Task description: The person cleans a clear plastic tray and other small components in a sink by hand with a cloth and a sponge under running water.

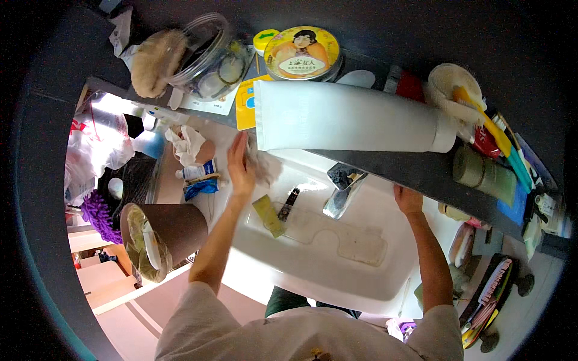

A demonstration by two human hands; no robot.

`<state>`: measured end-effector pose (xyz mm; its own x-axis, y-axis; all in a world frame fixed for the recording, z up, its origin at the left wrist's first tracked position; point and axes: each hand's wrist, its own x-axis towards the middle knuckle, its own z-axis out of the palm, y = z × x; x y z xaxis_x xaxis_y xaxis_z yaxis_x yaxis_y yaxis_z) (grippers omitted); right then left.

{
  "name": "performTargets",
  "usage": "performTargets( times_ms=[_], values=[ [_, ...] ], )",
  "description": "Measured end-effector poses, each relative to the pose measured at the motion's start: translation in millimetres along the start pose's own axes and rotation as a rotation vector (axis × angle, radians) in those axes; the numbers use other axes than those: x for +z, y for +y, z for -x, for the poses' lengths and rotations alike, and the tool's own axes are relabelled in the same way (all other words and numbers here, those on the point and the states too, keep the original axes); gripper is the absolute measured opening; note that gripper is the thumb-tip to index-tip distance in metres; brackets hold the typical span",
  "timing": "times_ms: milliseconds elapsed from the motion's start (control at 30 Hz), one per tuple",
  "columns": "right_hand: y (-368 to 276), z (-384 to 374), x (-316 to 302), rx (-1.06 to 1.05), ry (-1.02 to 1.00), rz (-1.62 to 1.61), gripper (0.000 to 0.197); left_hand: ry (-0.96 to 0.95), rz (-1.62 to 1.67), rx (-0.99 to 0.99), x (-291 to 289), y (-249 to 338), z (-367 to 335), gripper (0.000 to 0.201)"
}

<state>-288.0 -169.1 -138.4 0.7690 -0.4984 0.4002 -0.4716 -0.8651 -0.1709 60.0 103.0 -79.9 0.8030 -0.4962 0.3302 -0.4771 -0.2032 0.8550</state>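
Head view: two hands at the sink (pixel 313 266)

Left hand (pixel 242 167), open with fingers straight, is by the sink's back left corner; right hand (pixel 409 200) is at its right side, fingertips hidden under the dark shelf (pixel 385 166), so its grip I cannot tell. Shelf and white tube (pixel 346 117) block the sink's back edge. Inside lies a green strip (pixel 268 215); left of it, a brown bin (pixel 180 225).

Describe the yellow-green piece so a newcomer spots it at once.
Find the large white sink below the dark shelf. On it, left of the chrome faucet, lies a slim dark object, and just left of that is the yellow-green piece. Its colour sets it apart from that dark neighbour and the shiny metal.
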Motion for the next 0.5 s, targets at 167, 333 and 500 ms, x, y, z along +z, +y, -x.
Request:
performTargets(
  times_ms=[167, 333, 500],
  values=[
    [6.1, 2.5, 3.0, -0.079, 0.003, 0.061, 0.031, -0.555, -0.871, 0.228, 3.8, 8.1, -42.4, 0.034],
    [7.1, 1.5, 4.7, 0.089, -0.244, 0.15, 0.032, -0.492, -1.024, 0.48, -8.7, -32.9, -37.3, 0.034],
    [18.3, 6.1, 7.2, 0.09, -0.273, 0.053, 0.036, -0.449, -0.952, 0.471, -27.5, -33.1, -7.3, 0.033]
  ],
)
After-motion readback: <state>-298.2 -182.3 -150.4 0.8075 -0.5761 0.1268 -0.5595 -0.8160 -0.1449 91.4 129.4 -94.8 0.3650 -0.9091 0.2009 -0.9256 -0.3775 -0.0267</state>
